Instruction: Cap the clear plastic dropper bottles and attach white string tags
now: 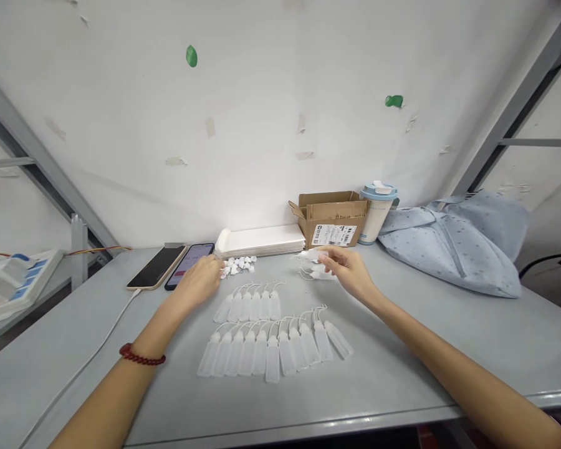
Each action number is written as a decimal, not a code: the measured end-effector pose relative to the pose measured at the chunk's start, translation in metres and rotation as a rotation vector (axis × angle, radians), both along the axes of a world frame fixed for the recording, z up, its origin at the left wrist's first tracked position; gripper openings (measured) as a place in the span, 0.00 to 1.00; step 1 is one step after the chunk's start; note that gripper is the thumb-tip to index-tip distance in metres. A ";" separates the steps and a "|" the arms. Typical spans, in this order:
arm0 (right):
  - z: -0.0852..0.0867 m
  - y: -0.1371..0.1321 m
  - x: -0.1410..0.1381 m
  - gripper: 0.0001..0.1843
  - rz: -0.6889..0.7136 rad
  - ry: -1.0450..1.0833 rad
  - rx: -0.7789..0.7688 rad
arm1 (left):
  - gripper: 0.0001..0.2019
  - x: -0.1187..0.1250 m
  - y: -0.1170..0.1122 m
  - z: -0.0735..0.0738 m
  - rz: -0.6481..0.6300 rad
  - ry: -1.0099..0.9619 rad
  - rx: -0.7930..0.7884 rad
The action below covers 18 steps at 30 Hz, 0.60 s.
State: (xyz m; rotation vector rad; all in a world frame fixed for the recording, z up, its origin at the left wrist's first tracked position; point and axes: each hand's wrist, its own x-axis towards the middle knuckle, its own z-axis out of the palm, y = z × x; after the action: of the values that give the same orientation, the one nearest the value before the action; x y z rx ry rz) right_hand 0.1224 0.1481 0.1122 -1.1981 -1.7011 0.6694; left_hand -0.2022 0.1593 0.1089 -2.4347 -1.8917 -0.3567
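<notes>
My right hand (348, 268) pinches a small translucent squeeze bottle (312, 254) between thumb and fingers, above the table at the back. Just below it lie a few more bottles with thin curved tubes (320, 274). At the left edge of a pile of small white caps (240, 265), my left hand (203, 277) has its fingers curled downward. Its fingertips are mostly hidden, so what they hold does not show. Between my arms, flat translucent bottles with thin curved tubes lie in two rows, a shorter back row (249, 307) and a longer front row (260, 354).
Behind the caps lies a stack of flat white pieces (264, 240), beside an open cardboard box (334, 218) and a blue-lidded cup (376, 215). Light blue cloth (449, 243) covers the right. Two phones (156, 267) and a white cable (98, 346) are left.
</notes>
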 end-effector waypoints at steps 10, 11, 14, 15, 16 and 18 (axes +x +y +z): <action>-0.010 0.024 0.019 0.14 -0.137 -0.265 0.059 | 0.15 -0.004 0.010 -0.014 -0.035 0.092 -0.095; -0.012 0.026 0.021 0.14 -0.134 -0.290 0.053 | 0.15 -0.003 0.009 -0.013 -0.038 0.095 -0.101; -0.019 0.033 0.026 0.13 -0.125 -0.366 0.025 | 0.15 0.000 0.006 -0.008 -0.052 0.093 -0.117; -0.021 0.035 0.027 0.13 -0.120 -0.388 0.018 | 0.15 0.001 0.005 -0.007 -0.056 0.089 -0.122; -0.022 0.036 0.028 0.13 -0.111 -0.404 0.013 | 0.15 0.001 0.004 -0.006 -0.056 0.085 -0.126; -0.024 0.038 0.030 0.12 -0.096 -0.429 0.010 | 0.15 0.001 0.003 -0.006 -0.054 0.076 -0.133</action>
State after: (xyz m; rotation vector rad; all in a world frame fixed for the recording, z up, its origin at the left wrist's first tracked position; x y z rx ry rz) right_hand 0.1526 0.1863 0.0879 -1.4830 -1.9749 0.3592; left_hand -0.2010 0.1626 0.1033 -2.5463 -1.8794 -0.1411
